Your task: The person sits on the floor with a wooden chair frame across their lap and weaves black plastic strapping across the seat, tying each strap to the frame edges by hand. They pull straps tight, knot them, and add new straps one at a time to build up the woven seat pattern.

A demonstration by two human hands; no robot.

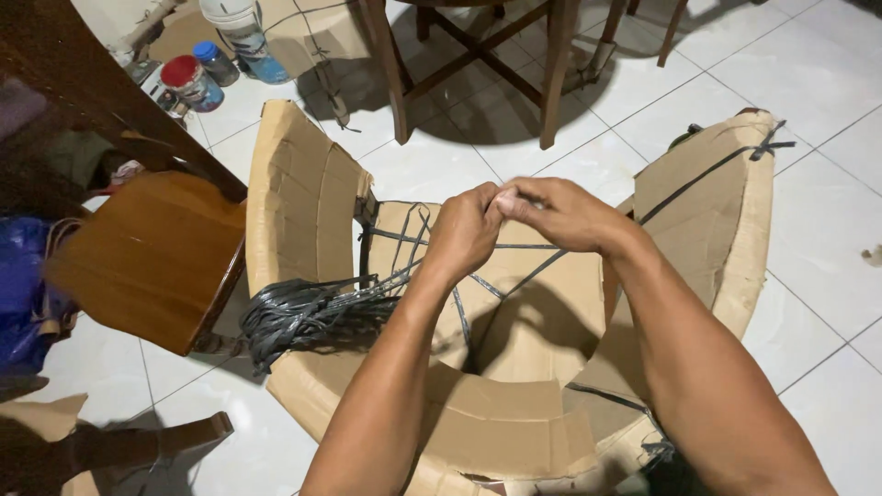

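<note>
A strand of grey plastic strapping (514,246) was pinched between both hands above the middle of a curved cardboard wrapping (496,422), which lay on the floor directly below the camera. The left hand (464,234) was closed around the strand, knuckles up, and the right hand (560,213) was closed on it too, its fingertips pressed against the left hand's fingers. More strapping was seen stretched in crossing lines over the cardboard, and a loose bundle of strapping (308,317) was spilled over the wrapping's left edge. Two tall cardboard flaps were stood up at the left and right of the wrapping.

The white tiled floor (818,83) was laid beneath everything. A wooden chair seat (152,257) was placed just beside the left flap, with a blue plastic bag (20,285) near it. Wooden table legs (478,64) were set beyond the cardboard, and a red-lidded can (191,83) and a white bucket (239,28) were kept at the upper left.
</note>
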